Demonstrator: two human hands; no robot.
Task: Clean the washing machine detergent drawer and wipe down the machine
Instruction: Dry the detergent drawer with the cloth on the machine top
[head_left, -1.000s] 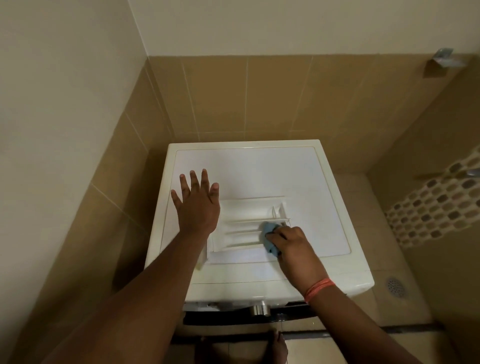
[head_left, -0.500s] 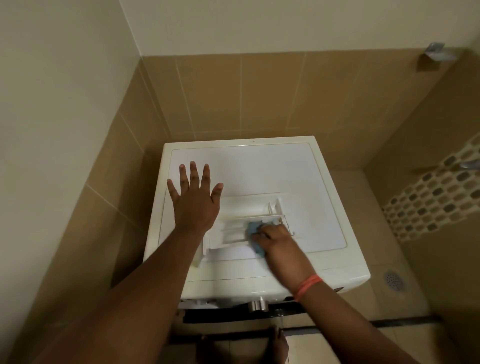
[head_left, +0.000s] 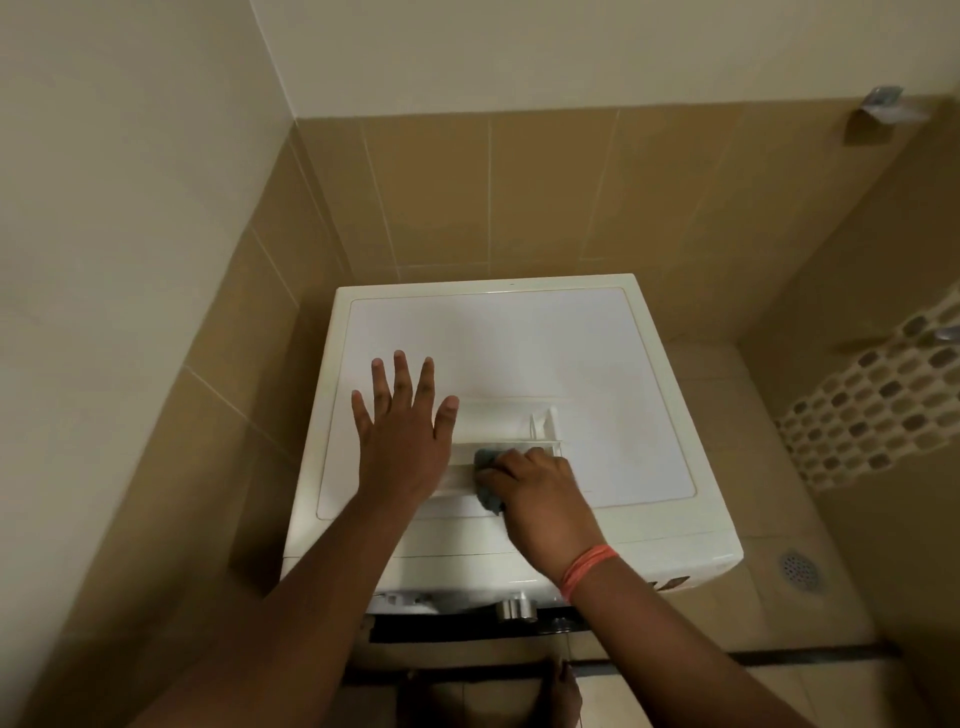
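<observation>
A white detergent drawer (head_left: 511, 423) lies flat on top of the white washing machine (head_left: 519, 338), its dividers facing up. My left hand (head_left: 402, 436) rests flat with fingers spread on the machine top, its palm over the drawer's left end. My right hand (head_left: 540, 491) is closed on a blue-grey cloth (head_left: 485, 480) and presses it into the drawer's front compartments. An orange band sits on my right wrist. The drawer's near part is hidden under both hands.
The machine stands in a tiled corner, walls close at left and back. A silver knob (head_left: 514, 609) and dark control panel (head_left: 467, 629) show on its front. A floor drain (head_left: 800, 570) lies at the right. A mosaic tile strip (head_left: 878, 405) runs along the right wall.
My right hand has slid the cloth leftward along the drawer, toward my left hand. My left hand has stayed flat on the drawer's left end.
</observation>
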